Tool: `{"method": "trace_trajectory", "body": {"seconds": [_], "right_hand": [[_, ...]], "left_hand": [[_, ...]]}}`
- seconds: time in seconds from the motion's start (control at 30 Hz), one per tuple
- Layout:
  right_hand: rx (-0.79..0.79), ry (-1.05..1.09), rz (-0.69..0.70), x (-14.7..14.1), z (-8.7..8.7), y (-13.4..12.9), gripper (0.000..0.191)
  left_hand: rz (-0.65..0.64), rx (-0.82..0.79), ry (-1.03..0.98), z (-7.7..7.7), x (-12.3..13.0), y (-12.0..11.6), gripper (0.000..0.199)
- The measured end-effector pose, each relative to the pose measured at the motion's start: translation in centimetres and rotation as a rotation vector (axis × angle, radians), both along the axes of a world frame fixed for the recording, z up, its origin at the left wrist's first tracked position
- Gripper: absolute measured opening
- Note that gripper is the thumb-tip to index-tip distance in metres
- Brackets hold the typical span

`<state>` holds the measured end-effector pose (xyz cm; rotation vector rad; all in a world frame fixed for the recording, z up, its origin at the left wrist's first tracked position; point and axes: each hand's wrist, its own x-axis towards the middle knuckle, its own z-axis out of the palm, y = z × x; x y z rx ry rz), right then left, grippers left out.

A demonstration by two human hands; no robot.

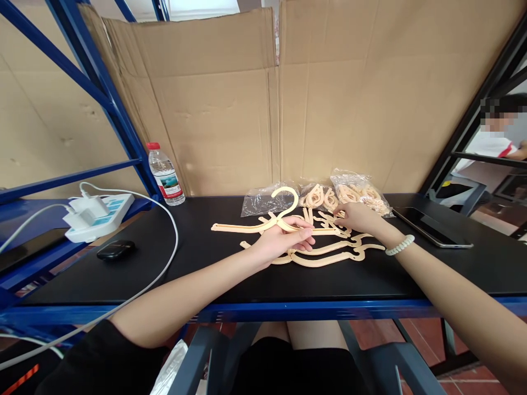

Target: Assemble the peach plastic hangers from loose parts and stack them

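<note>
My left hand (284, 241) is closed around a cream plastic hanger (241, 226) near its middle, with the hook pointing up and one straight arm reaching left. My right hand (357, 216) reaches over the small cream parts (325, 219) behind the hangers, fingers bent and pinched together at the pile. What its fingertips hold, if anything, is too small to make out. More cream hangers (325, 262) lie on the black tabletop in front of and beside my left hand, partly hidden by it.
Plastic bags of cream parts (358, 192) lie against the cardboard wall (230, 120). A tablet (432, 226) is at right. To the left are a water bottle (167, 175), a power strip (99, 216), a black case (116, 249) and a white cable (175, 241). A person sits far right.
</note>
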<state>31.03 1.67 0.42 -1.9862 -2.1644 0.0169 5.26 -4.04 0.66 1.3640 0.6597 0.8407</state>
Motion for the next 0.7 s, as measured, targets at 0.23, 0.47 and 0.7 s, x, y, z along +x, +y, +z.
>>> {"method": "trace_trajectory", "body": {"seconds": [0.23,0.47,0.7], "right_hand": [[0.037,-0.055,0.033,-0.7,0.1,-0.5,0.02],[0.079,-0.056,0.071,-0.9,0.4,-0.8,0.016],[0.185,0.072,0.113,0.9,1.3,-0.7,0.012]], "left_hand": [[0.011,0.008,0.002,0.1,-0.1,0.0,0.042],[0.018,0.012,0.007,0.2,-0.2,0.1,0.036],[0.04,0.024,0.022,0.4,-0.4,0.1,0.03]]}}
